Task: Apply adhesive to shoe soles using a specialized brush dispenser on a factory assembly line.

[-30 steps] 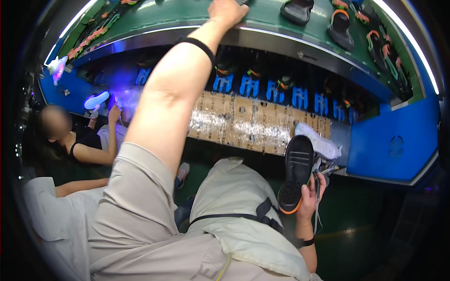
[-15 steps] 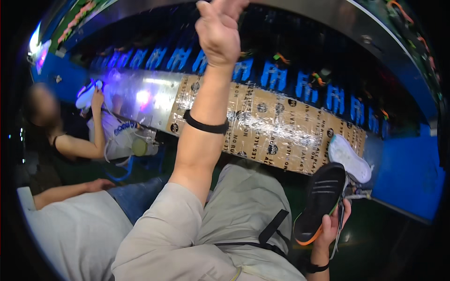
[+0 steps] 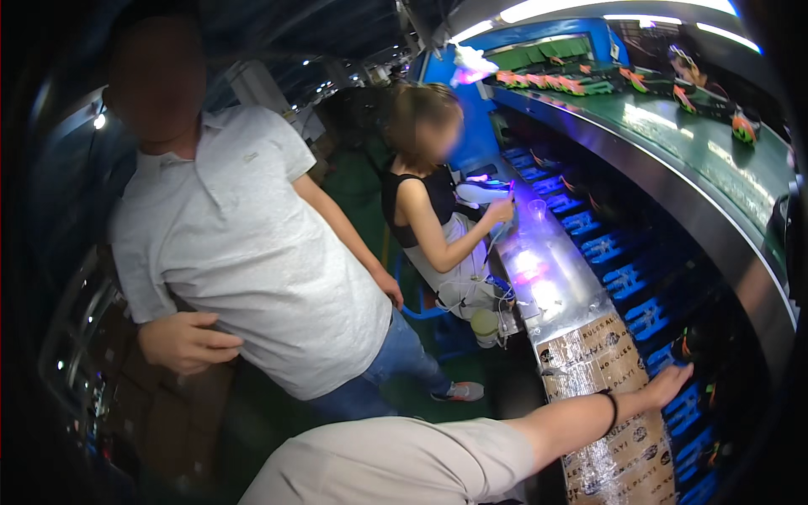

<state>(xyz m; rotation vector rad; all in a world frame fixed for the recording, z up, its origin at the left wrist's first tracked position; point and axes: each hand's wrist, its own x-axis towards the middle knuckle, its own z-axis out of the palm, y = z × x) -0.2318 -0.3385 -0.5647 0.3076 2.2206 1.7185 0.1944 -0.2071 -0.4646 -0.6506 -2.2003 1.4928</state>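
Note:
My left hand (image 3: 669, 388) reaches across the bench, over a row of blue rack holders (image 3: 642, 320). Its fingers look stretched out, and I see nothing held in them. Just beyond the fingers is a dark shoe-like thing (image 3: 686, 341) with bright orange bits; whether they touch it I cannot tell. Under my forearm, with its black wristband (image 3: 612, 412), lies printed brown cardboard (image 3: 619, 471) covered in clear film. My right hand is outside the view.
A person in a light polo shirt (image 3: 252, 244) stands close on the left. Farther along the metal bench (image 3: 551, 278), a seated person (image 3: 429, 210) handles a white shoe (image 3: 481, 193) under purple light. Dark shoes with orange parts (image 3: 742, 130) ride on a green conveyor (image 3: 648, 118).
The view has swung left, bringing the standing person and conveyor into sight. My right hand, with the black and orange shoe sole it held, and the white sole have left the view.

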